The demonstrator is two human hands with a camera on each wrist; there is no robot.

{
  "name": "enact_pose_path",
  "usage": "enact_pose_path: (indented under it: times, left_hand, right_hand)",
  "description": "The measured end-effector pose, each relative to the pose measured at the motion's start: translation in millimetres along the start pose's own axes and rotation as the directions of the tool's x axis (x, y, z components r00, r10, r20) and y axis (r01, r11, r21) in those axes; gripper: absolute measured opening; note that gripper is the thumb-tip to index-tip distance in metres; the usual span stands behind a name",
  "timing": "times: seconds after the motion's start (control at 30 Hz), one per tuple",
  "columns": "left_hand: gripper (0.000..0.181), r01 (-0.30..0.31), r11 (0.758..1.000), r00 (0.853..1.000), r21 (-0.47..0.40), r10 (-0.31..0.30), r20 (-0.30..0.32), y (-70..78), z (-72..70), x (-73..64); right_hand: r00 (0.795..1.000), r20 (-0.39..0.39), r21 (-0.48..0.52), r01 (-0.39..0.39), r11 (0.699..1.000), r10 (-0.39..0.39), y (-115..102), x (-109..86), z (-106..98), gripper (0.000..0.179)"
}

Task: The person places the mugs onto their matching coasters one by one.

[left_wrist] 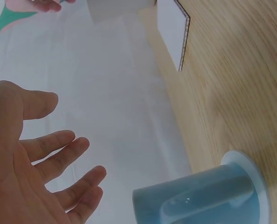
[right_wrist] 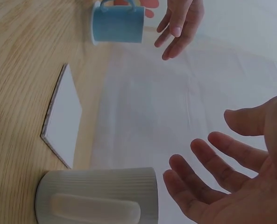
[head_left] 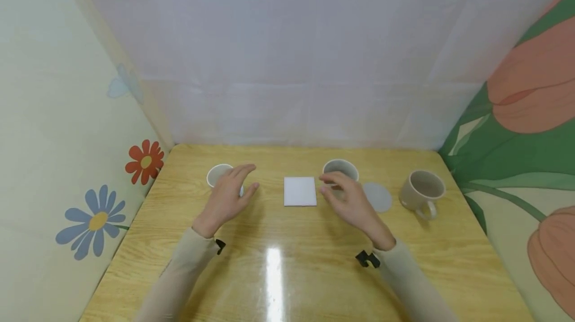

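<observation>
My left hand (head_left: 226,198) hovers beside a light blue mug (left_wrist: 199,200), with fingers spread and nothing held. That mug stands on a white round coaster (left_wrist: 250,168), and in the head view the hand covers much of it. On the other side, my right hand (head_left: 352,203) is held loosely curved close to a ribbed pale grey mug (right_wrist: 101,191). Its fingers are apart from the mug in the right wrist view, and its palm holds nothing. Between the two hands lies a white square coaster (head_left: 300,191) flat on the table.
A grey round coaster (head_left: 378,197) lies just right of the right hand. Further right stands a beige mug (head_left: 421,190), its handle toward the front. The wooden table (head_left: 305,242) meets a pale cloth backdrop (head_left: 287,62) behind, with floral panels at both sides.
</observation>
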State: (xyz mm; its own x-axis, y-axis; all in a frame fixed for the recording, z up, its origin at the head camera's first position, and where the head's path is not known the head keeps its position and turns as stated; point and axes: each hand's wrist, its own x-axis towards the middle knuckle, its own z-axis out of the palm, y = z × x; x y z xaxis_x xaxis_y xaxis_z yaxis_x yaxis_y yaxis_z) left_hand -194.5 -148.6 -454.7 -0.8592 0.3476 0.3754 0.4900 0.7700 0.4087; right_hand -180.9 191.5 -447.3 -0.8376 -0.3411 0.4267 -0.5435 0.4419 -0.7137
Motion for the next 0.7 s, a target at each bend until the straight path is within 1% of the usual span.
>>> enact_pose_path:
  times: [0.3,0.5,0.7]
  left_hand:
    - [0.053,0.01,1.0,1.0,-0.02,-0.01,0.011,4.8,3.4,3.8]
    - [0.053,0.03,0.999,0.999,-0.044,-0.029,0.034,9.8,6.5,5.7]
    - [0.052,0.014,0.997,0.999,-0.074,-0.012,0.033,10.2,16.6,8.4]
  right_hand:
    - [0.999,-0.03,-0.009,-0.042,0.999,0.042,7,-7.2,-6,0.026]
    - [0.998,-0.047,-0.023,-0.038,0.999,0.037,12,-11.2,-10,0.026]
    - [0.996,-0.086,-0.024,-0.015,1.0,0.013,17,-14.3,-13,0.024]
